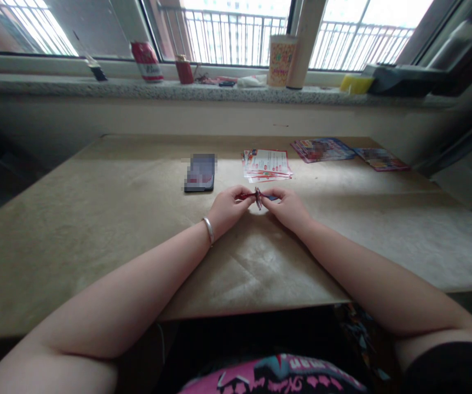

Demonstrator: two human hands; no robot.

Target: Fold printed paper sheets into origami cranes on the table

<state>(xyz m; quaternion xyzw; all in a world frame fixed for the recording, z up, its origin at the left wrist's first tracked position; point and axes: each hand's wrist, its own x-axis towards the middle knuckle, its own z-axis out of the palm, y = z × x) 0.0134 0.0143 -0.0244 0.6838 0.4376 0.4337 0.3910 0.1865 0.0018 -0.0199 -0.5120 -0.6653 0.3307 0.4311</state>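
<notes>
My left hand (230,209) and my right hand (288,209) meet over the table, fingertips pinched on a small folded piece of coloured paper (258,198). Its red side reaches into the left fingers and a bluish part into the right; a crumpled fold stands up between the thumbs. Much of the paper is hidden by the fingers. Just beyond the hands lies a loose stack of printed paper sheets (266,164), white with red edges. A dark phone (200,174), partly blurred out, rests left of the stack.
Colourful printed sheets (326,149) and a smaller pile (383,159) lie at the table's (96,219) back right. On the windowsill (219,94) stand a red can (147,62), a red bottle (184,71), a patterned cup (280,61) and a yellow block (356,83).
</notes>
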